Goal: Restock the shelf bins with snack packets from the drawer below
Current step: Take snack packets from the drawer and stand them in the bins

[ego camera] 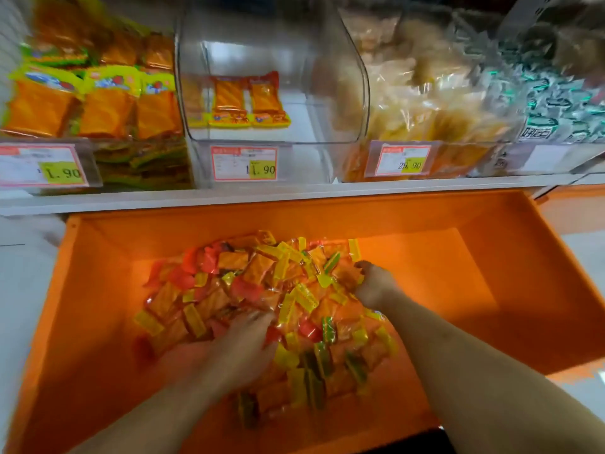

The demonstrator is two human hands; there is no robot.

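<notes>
Both bare forearms reached forward and down into the open orange drawer (98,322), into the heap of snack packets (262,290) on its floor. The left hand (235,342) lay low in the near part of the heap, palm down, its fingers spread and pushed in among the packets; whether they clasped any packet could not be told, since motion blur and wrappers hid the fingertips. The right hand (373,283) was set farther back at the heap's right edge, wrist bent, with its fingers curled round a few packets. The two hands were apart, with packets between them.

The packets, orange with yellow, red or green ends, lay loose in the middle of the drawer, whose left and right floor showed bare orange. Above the drawer ran a white shelf edge (262,194) carrying a row of clear bins. The left bin (98,152) was packed with orange packets with yellow-green tops and bore a price tag (42,165) reading 1.90. The middle bin (327,93) held only a short row of orange packets (248,99) at its back and carried a tag (244,163) marked 1.90. The next bin (357,158) was full of pale wrapped snacks (425,93) with a tag (402,160) reading 29.90. At far right sat silver-green packets (556,99), blurred.
</notes>
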